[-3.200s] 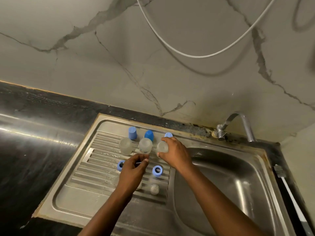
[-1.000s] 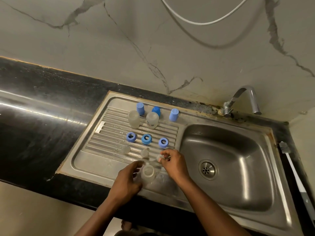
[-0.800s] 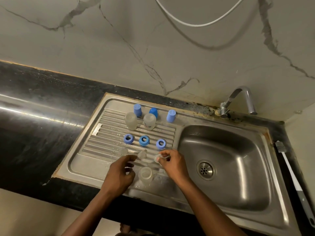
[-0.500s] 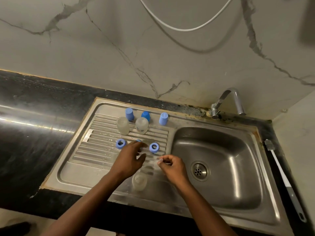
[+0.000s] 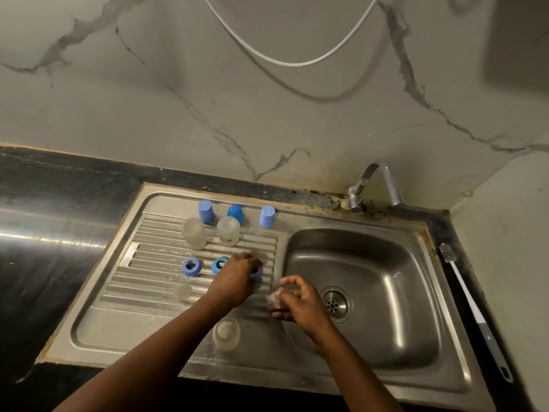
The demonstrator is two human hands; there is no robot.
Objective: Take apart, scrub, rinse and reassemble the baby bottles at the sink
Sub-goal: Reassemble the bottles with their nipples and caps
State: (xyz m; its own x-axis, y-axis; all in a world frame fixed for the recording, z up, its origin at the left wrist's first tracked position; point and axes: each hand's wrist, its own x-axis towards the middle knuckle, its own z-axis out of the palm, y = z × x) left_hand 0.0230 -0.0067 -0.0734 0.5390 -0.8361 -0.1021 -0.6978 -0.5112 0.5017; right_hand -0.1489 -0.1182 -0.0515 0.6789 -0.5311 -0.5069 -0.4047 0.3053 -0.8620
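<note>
Left hand: we see the left hand [image 5: 234, 281] knuckles-up over the drainboard [image 5: 142, 263], fingers bent down onto the third blue ring [image 5: 257, 273]. Its fingertips are hidden, so we cannot tell whether it grips the ring or only touches it.
Third ring: only a sliver of blue shows at the hand's right edge.
Right hand: the right hand [image 5: 300, 301] pinches a clear teat [image 5: 274, 299] between thumb and fingers, over the left rim of the basin [image 5: 401, 292]. The teat is pale and blurred, and we can hardly make out its shape.
Loose teat: a second teat [image 5: 182, 292] lies faint on the ridges, left of the left forearm.
Bottles: the front bottle [image 5: 226, 334] stands mouth-up near the front edge, just beside the left forearm. The back-left bottle [image 5: 193, 233] and back-right bottle [image 5: 228, 231] look base-up.
Rings in the open: the left blue ring [image 5: 191, 267] and middle blue ring [image 5: 219, 265], the latter touching the hand's outline.
Caps: blue caps [image 5: 236, 214], three in a row behind the bottles.
Around: the tap [image 5: 377, 185] stands at the back. A brush [image 5: 472, 310] lies on the dark counter [image 5: 44, 233] to the right. A white hose [image 5: 291, 62] loops on the wall, its ends cut off at the top.
</note>
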